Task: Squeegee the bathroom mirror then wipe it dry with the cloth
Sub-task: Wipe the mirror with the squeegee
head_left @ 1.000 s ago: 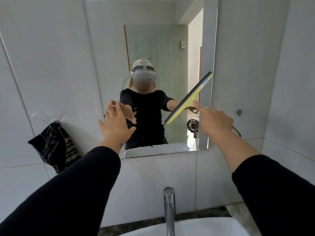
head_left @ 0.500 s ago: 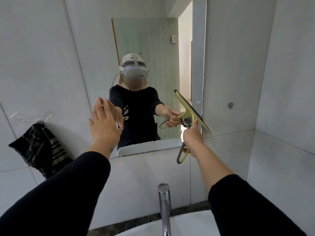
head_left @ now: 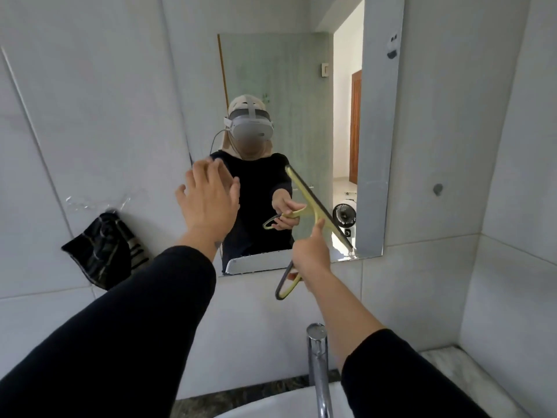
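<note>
White-tiled wall carries the mirror (head_left: 289, 86); right hand (head_left: 310, 254) grips the squeegee (head_left: 316, 206), blade angled on glass to shed water; left hand (head_left: 208, 203) open, bracing.

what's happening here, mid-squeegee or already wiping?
Mid-squeegee. The right hand grips the yellow squeegee, blade slanted against the lower right of the mirror. The left hand is open, flat near the mirror's left edge. The dark striped cloth hangs on the wall, untouched.
</note>
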Demonstrator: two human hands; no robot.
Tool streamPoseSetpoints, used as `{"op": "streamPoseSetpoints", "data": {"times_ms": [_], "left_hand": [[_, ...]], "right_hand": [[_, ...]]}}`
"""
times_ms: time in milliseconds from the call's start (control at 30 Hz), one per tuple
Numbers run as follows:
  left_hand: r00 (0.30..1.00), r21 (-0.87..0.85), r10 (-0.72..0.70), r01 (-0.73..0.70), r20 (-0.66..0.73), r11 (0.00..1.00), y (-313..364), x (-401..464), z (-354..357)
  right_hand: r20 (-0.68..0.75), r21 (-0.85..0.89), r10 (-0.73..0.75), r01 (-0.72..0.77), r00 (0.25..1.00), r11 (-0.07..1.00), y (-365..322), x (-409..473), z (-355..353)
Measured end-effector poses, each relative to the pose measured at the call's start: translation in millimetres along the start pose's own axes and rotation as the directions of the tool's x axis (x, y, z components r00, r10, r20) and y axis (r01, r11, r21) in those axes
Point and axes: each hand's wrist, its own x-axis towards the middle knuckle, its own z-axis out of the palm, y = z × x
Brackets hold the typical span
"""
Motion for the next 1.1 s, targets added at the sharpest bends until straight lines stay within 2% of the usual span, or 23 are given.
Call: {"op": "streamPoseSetpoints", "data": {"times_ms": [100,200,367,467,633,767,933,1100], "left_hand": [[0.998,-0.015,0.052,-0.053,-0.022,0.998,-5,22,-13],[0.996,-0.032,0.088,-0.087,0.022,0.996,-14,37,-19],[0.984,-0.005,0.153,-0.153,0.086,0.988,-19,45,-19],[0.984,-0.015,0.156,-0.156,0.087,0.988,-19,45,-17],[0.981,0.024,0.155,-0.159,0.119,0.987,-19,42,-11],[0.98,0.052,0.151,-0.159,0.128,0.986,-21,39,-10],[0.983,0.019,0.124,-0.127,0.139,0.992,-19,36,-10],[0.985,0.039,0.099,-0.105,0.141,0.994,-15,35,-12]], "right_hand": [[0.041,-0.066,-0.053,0.056,0.998,0.996,-1,-13,30],[0.071,-0.142,-0.104,0.113,0.992,0.983,0,-24,57],[0.039,-0.301,-0.186,0.189,0.982,0.935,4,-26,79],[0.083,-0.528,-0.32,0.314,0.944,0.789,11,-35,86],[0.122,-0.694,-0.392,0.361,0.912,0.623,20,-31,83],[0.218,-0.826,-0.439,0.404,0.872,0.393,19,-19,61],[0.345,-0.888,-0.52,0.45,0.782,0.088,14,-5,33],[0.419,-0.892,-0.515,0.445,0.748,-0.079,10,5,19]]}}
